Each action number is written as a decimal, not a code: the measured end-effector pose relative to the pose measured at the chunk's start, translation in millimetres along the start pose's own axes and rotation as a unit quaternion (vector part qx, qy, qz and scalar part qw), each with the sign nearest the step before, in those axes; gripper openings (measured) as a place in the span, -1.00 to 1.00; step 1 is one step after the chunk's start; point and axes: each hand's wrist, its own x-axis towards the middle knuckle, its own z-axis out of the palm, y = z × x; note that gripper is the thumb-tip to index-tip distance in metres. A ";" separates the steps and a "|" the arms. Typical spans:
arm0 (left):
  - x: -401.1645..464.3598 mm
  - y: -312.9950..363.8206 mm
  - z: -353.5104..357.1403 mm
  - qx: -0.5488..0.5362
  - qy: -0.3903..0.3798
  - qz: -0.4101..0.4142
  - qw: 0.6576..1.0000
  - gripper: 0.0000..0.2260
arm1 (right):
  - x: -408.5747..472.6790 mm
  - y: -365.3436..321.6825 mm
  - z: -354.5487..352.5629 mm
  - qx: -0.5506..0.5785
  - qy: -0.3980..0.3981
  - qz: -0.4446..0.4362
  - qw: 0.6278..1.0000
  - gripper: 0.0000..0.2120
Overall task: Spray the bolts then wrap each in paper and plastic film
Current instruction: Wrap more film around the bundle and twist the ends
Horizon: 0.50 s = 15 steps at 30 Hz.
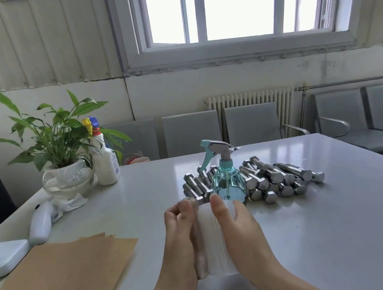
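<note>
Head view: both hands on roll of plastic film (215,238), held just above table (316,226). Left hand (179,230) curled against roll's left side, fingertips pinching at top edge; right hand (239,225) wraps roll, thumb on top. Looks like film-wrap step, hunting loose end. Bolts (277,180) piled behind spray bottle (225,176), bare. Brown paper (65,281) lies left. Next: peel film free, fetch bolt.

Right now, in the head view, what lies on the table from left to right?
White box → brown paper sheets → left hand → plastic film roll → right hand → bolts.
</note>
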 end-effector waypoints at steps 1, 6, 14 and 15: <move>0.1 -0.6 1.5 -0.033 -0.021 -0.022 0.999 -0.62 | 1.6 0.1 -0.8 -0.044 0.016 0.005 0.999 -0.35; 1.5 -2.5 6.1 0.020 -0.020 -0.042 0.999 -0.51 | 5.1 0.2 -2.2 -0.035 0.034 0.033 0.998 -0.41; 12.1 4.8 -11.6 0.178 -0.001 0.092 0.980 -0.56 | 3.6 -3.4 -9.3 0.261 -0.208 0.158 0.929 -0.39; 12.1 4.6 -11.3 0.177 0.011 0.090 0.980 -0.57 | 4.1 -4.0 -9.3 0.256 -0.213 0.159 0.929 -0.42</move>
